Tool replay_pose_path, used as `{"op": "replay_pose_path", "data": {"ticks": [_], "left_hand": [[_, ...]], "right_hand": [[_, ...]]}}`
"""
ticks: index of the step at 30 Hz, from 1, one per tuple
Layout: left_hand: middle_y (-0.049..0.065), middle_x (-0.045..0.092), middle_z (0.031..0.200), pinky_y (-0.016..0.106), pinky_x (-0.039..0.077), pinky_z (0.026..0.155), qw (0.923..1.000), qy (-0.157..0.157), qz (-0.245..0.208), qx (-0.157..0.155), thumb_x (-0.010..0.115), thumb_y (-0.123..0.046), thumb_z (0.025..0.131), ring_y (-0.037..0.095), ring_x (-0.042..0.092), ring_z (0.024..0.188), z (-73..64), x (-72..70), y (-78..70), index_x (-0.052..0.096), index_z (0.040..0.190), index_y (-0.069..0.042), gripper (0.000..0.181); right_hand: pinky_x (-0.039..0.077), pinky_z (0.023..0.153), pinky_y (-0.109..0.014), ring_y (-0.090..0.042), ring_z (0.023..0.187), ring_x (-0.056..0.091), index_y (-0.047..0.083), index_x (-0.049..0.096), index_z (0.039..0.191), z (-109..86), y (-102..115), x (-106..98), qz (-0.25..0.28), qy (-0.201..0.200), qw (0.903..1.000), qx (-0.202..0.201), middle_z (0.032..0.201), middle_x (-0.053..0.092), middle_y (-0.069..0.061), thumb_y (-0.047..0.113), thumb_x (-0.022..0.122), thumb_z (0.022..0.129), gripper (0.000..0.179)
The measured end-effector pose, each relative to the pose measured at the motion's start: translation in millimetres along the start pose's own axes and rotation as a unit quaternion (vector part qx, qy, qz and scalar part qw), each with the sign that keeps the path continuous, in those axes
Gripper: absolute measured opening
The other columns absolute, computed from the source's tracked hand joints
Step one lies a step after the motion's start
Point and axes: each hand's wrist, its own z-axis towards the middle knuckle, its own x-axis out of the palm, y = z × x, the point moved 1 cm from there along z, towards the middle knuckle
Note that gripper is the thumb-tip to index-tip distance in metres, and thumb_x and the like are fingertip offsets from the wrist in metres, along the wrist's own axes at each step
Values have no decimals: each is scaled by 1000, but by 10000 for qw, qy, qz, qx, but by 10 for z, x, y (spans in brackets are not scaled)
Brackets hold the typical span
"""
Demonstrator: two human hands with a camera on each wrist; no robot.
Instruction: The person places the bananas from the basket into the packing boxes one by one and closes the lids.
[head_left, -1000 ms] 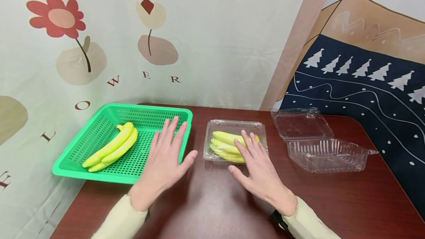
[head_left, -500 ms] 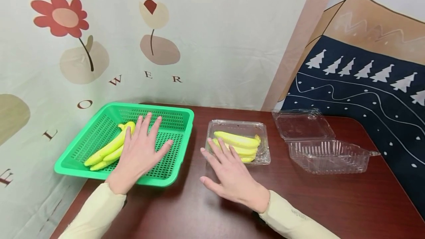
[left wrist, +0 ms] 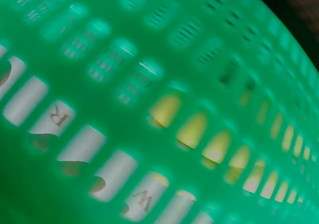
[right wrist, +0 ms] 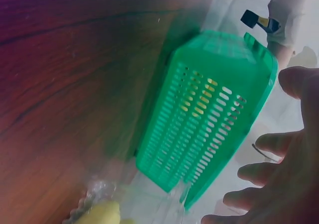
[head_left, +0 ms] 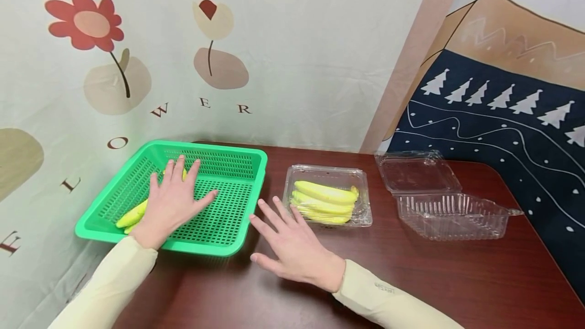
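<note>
My left hand (head_left: 169, 202) hovers over the green plastic basket (head_left: 249, 217), fingers spread, covering much of the bananas (head_left: 133, 214) lying there. Whether it touches them cannot be told. In the left wrist view the basket's slotted wall (left wrist: 114, 129) fills the picture, with yellow showing through its slots. My right hand (head_left: 297, 253) is held with fingers apart over the table, between the basket and a clear clamshell box (head_left: 361, 176). More bananas (head_left: 324, 193) lie inside that box, its lid down. The right wrist view has the right hand's fingers (right wrist: 259, 171) beside the basket (right wrist: 219, 149), holding nothing.
A second clear clamshell box (head_left: 452, 215) stands with its lid up on the right of the dark red table (head_left: 388, 283). Printed cloth (head_left: 297, 65) hangs behind the table and on its left.
Both hands have moved left. The left hand went from the basket's right side to above the bananas; the right hand came away from over the closed clamshell box toward the basket.
</note>
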Motion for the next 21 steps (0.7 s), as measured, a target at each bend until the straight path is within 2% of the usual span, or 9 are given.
{"op": "replay_pose_path", "data": {"ticks": [5,12,16,21], "left_hand": [[42,28,155,84,19,104,9994,294,94,-147,65,-61,93,61,27,141,27,20,180,37,156,-1,92],[47,25,152,86,19,101,9961,800,5,-373,61,-60,95,63,28,137,32,82,393,33,158,-3,90],[47,25,151,86,20,100,9944,991,-40,-376,68,-53,93,64,29,135,30,111,475,31,159,-2,91],[45,29,148,83,31,93,9931,1128,1,-318,75,-43,88,64,38,127,29,142,545,31,158,-3,92]], "right_hand": [[30,117,-64,-38,156,20,22,38,162,40,53,41,-96,39,9999,-111,171,22,-8,61,49,103,72],[32,116,-63,-37,155,25,21,38,162,58,82,67,-211,43,9996,-156,170,24,-9,61,51,102,73],[33,115,-63,-37,154,28,20,38,161,57,87,74,-267,12,9995,-176,170,25,-10,62,52,102,74],[34,115,-63,-36,153,28,20,35,163,48,94,93,-335,11,9992,-197,171,23,-10,63,48,102,75]]}}
